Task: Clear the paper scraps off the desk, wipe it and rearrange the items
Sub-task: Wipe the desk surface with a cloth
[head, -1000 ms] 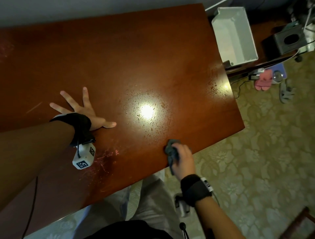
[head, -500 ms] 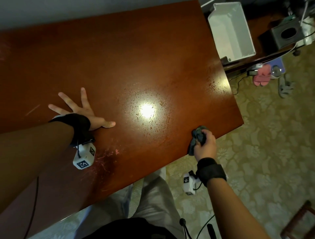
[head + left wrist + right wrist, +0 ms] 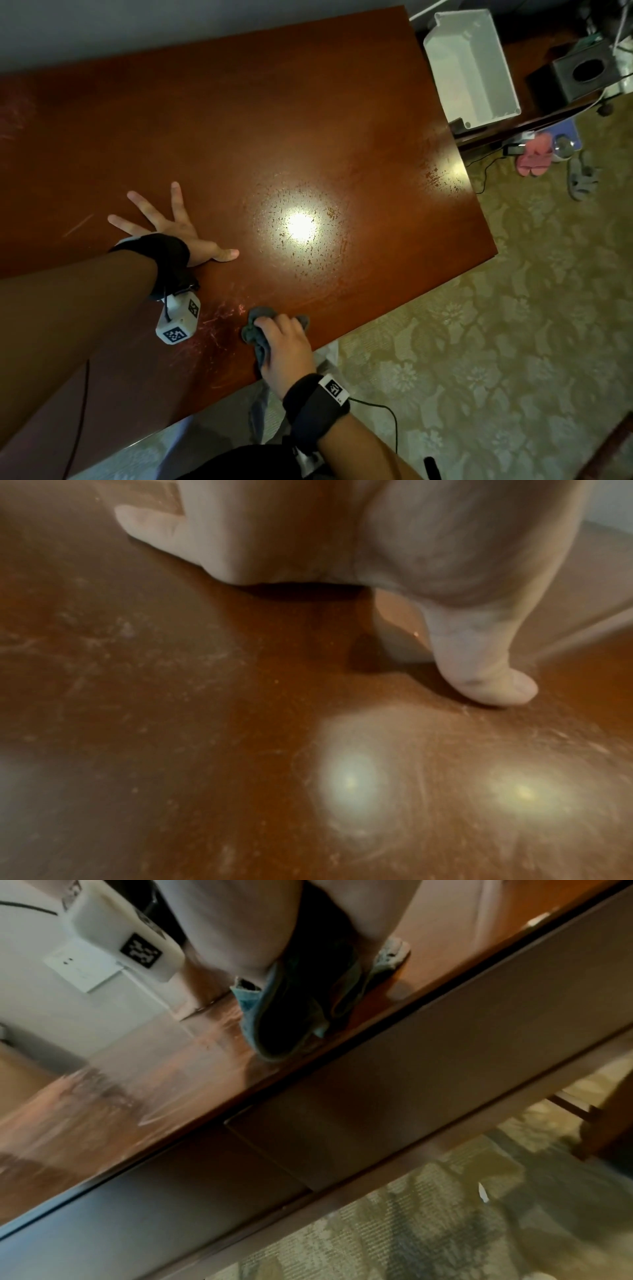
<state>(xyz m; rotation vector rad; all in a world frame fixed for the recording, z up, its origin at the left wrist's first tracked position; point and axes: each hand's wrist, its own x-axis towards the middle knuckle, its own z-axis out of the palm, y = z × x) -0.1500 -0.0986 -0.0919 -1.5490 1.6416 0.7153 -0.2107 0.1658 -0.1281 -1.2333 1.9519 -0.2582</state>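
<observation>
- The right hand (image 3: 286,346) curls over a bunched grey cloth (image 3: 255,334), gripping it and pressing it onto the desk (image 3: 308,102) just inside the near edge, about midway along.
- Only the right wrist view shows the cloth's folds hanging from under the palm onto the wood, and the desk's front panel below the edge, with a seam in it.
- The left hand (image 3: 174,228) lies flat on the desk with fingers spread wide, holding nothing, toward the left edge and apart from the cloth.
- Only the left wrist view shows its thumb tip and the heel of the palm touching the wood, with a dark gap under the palm.
- Pale scuffs mark the surface between the hands.
- Open wood runs from the cloth to the right and far edges, with lamp glare in the middle.
- Past the far right corner, a white tray (image 3: 472,68) sits on a neighbouring surface; patterned carpet (image 3: 513,342) lies below the near edge.
</observation>
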